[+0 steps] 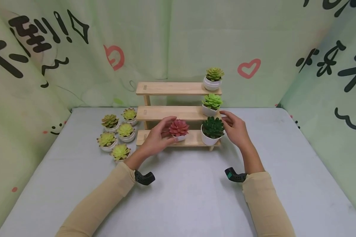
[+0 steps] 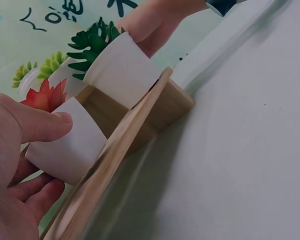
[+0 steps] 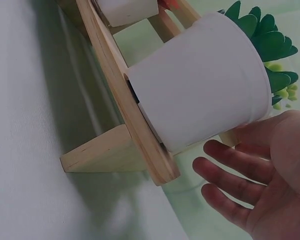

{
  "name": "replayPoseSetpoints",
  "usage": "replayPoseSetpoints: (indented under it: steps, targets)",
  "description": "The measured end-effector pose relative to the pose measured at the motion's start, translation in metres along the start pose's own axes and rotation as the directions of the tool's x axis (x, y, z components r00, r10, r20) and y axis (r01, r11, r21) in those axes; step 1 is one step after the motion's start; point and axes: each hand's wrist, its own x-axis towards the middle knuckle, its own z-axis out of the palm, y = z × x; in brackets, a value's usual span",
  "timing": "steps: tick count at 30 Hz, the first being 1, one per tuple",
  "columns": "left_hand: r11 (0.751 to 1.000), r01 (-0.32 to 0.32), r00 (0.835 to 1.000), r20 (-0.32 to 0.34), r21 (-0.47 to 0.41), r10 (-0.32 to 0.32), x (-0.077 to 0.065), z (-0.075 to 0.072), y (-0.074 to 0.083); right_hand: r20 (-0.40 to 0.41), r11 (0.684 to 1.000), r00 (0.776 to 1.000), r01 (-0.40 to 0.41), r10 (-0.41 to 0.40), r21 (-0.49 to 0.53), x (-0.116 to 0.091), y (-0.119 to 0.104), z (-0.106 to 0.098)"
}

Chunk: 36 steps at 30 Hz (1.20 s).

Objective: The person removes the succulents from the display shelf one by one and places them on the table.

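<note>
Taking the red succulent (image 1: 179,127) in the head view as the clock's centre, grasps its white pot (image 2: 70,145) with the left hand (image 1: 157,138) from 8 o'clock, thumb laid against the side and other fingers curled beneath. Holds it at the middle of the lowest board (image 1: 193,139) of the wooden stand (image 1: 147,100), close against the wood; cannot tell full resting from slight lifting. Has the right hand (image 1: 236,130) at 3 o'clock, unclenched, fingers loosely spread just beside the dark green succulent (image 1: 213,127), potted in white on the board's 3 o'clock end. Cannot tell thumb contact with that pot. Shows a bright green succulent (image 1: 212,101) at 2 o'clock on the middle board (image 1: 169,113) and a yellow-green succulent (image 1: 215,74) at 1 o'clock on the top board (image 1: 172,88), both in white pots. Shows five potted succulents (image 1: 126,130) grouped at 9 o'clock on the pale table (image 1: 184,194), just beside the stand. Wears beige sleeves (image 1: 101,200), with black wrist devices (image 1: 145,178) at 7 and 4 o'clock.
</note>
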Motion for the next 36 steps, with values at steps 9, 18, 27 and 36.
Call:
replayPoseSetpoints:
  steps: [9,18,27,36]
  targets:
    - [1.000,-0.017,1.000,-0.001,-0.013,0.017,-0.013,-0.011,0.005,0.003,1.000,1.000,0.007,-0.007,-0.002,0.001,0.000,0.001]
    - [0.998,-0.061,0.998,-0.019,0.015,0.062,-0.027,-0.021,0.009,0.007,1.000,1.000,0.001,-0.001,-0.009,0.002,-0.002,0.003]
    - [0.998,-0.066,0.998,-0.006,0.025,0.066,-0.030,-0.025,0.011,0.013,1.000,1.000,-0.006,0.007,-0.014,0.000,-0.001,-0.001]
    - [0.997,-0.061,0.998,-0.012,0.039,0.062,-0.037,-0.030,0.012,0.014,1.000,1.000,-0.011,0.011,-0.009,-0.001,-0.001,-0.001]
